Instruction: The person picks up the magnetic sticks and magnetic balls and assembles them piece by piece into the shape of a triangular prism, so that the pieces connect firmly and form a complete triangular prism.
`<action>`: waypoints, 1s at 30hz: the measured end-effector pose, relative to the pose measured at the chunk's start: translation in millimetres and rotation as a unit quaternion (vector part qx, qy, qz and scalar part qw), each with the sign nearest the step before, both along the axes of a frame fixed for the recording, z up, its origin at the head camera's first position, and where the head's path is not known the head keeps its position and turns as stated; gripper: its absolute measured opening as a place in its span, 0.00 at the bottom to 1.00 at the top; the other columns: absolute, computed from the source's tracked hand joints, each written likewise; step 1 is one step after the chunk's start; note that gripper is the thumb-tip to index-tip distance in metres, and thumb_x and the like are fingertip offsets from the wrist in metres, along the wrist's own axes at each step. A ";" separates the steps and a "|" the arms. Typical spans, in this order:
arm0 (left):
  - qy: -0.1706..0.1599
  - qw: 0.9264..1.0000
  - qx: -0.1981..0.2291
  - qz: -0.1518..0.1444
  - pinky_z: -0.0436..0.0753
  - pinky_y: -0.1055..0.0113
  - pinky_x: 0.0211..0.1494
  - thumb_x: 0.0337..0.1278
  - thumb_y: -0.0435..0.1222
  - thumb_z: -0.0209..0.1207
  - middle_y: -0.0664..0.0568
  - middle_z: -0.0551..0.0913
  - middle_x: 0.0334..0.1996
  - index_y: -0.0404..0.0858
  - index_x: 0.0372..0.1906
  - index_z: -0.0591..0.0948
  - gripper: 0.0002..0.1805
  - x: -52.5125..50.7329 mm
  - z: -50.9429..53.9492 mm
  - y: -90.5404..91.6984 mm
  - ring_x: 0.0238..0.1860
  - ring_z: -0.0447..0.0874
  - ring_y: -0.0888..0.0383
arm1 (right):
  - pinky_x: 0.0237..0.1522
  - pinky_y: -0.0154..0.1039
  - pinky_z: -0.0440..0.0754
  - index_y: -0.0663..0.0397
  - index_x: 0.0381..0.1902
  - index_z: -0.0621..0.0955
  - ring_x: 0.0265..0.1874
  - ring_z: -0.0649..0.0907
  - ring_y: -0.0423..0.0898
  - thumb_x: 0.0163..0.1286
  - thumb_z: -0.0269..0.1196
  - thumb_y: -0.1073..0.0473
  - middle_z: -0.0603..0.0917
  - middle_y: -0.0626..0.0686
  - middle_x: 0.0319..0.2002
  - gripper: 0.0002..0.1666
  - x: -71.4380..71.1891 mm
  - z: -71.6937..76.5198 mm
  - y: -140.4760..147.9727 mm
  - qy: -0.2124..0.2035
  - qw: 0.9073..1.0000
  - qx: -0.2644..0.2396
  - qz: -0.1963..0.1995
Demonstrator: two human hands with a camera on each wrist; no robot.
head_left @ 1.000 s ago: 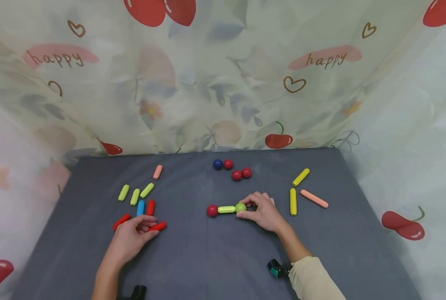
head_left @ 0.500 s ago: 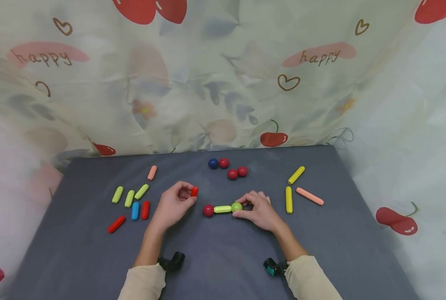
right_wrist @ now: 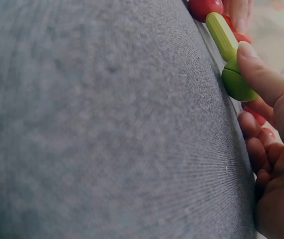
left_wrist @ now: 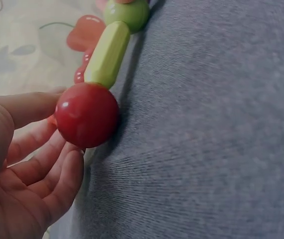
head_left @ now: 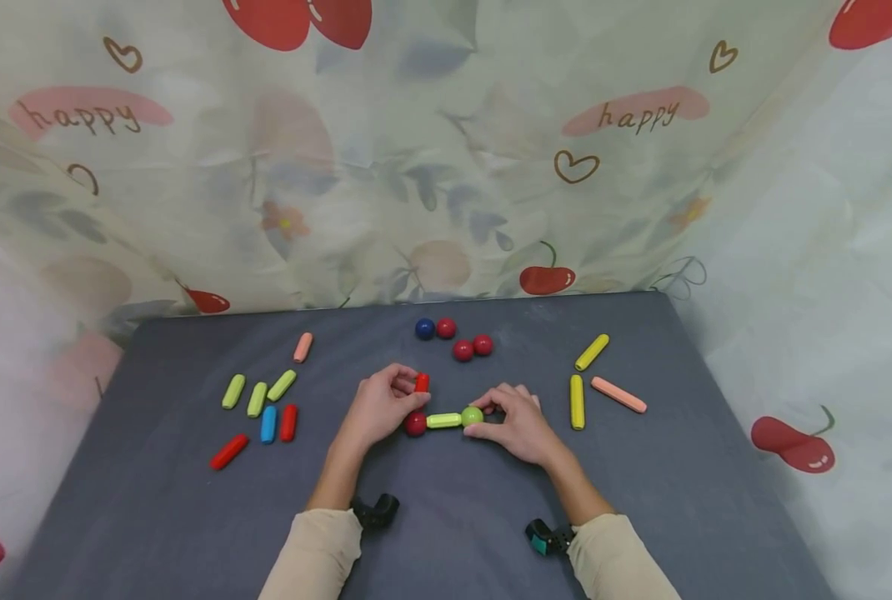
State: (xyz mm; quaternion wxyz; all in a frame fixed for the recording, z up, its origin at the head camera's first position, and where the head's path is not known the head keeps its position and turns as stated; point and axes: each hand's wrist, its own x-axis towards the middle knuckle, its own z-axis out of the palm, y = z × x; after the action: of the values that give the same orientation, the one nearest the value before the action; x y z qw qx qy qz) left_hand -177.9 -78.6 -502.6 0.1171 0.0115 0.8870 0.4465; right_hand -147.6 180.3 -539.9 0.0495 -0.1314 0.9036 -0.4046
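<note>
On the grey cloth in the head view, a dark red ball (head_left: 415,424), a light green rod (head_left: 443,421) and a green ball (head_left: 472,417) form a joined row. My right hand (head_left: 519,425) pinches the green ball between thumb and fingers. Just behind the red ball, my left hand (head_left: 380,406) holds a short red rod (head_left: 422,382), pointing away from me. In the left wrist view, the left hand's fingers and thumb lie close around the red ball (left_wrist: 87,115), which hides most of the rod. The right wrist view shows the right thumb on the green ball (right_wrist: 236,82).
Left on the cloth lie three light green rods (head_left: 257,400), two red rods (head_left: 229,452), a blue rod (head_left: 268,424) and a pink rod (head_left: 303,347). A blue ball (head_left: 425,328) and three red balls (head_left: 463,350) lie behind. Two yellow rods (head_left: 577,402) and a longer pink rod (head_left: 618,394) lie right.
My left hand has picked up a red rod from the left group and carried it right to the red ball. The right hand stays on the green ball.
</note>
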 end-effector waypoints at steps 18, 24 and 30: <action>-0.003 0.999 -0.023 -0.029 0.84 0.64 0.46 0.53 0.46 0.75 0.56 0.87 0.52 0.45 0.62 0.82 0.30 27.6 -1.7 -11.3 0.40 0.83 0.62 | 0.44 0.42 0.58 0.32 0.49 0.85 0.37 0.69 0.43 0.60 0.74 0.37 0.78 0.41 0.36 0.21 0.1 8.3 -7.0 -0.031 0.999 0.035 -0.015; 0.017 0.999 -0.032 -0.016 0.85 0.63 0.45 0.53 0.42 0.75 0.54 0.89 0.47 0.43 0.56 0.85 0.25 34.8 -3.6 -9.5 0.39 0.83 0.62 | 0.48 0.40 0.73 0.45 0.56 0.84 0.40 0.76 0.43 0.65 0.72 0.43 0.80 0.48 0.43 0.25 -16.9 27.6 -10.5 -0.026 0.999 0.018 -0.025; 0.057 0.995 -0.077 -0.019 0.85 0.57 0.52 0.50 0.40 0.77 0.53 0.90 0.47 0.44 0.54 0.88 0.23 38.8 -2.0 -7.4 0.46 0.83 0.57 | 0.52 0.47 0.77 0.50 0.61 0.83 0.47 0.77 0.51 0.70 0.69 0.54 0.80 0.55 0.52 0.23 -52.4 40.6 -22.4 0.088 0.991 0.089 -0.045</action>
State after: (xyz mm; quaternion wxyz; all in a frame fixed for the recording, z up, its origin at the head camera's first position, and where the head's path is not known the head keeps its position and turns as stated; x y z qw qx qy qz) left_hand -139.1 -86.0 -504.6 0.0749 0.0446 0.9238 0.3729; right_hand -200.0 157.8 -499.3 -0.0370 -0.1213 0.9419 -0.3110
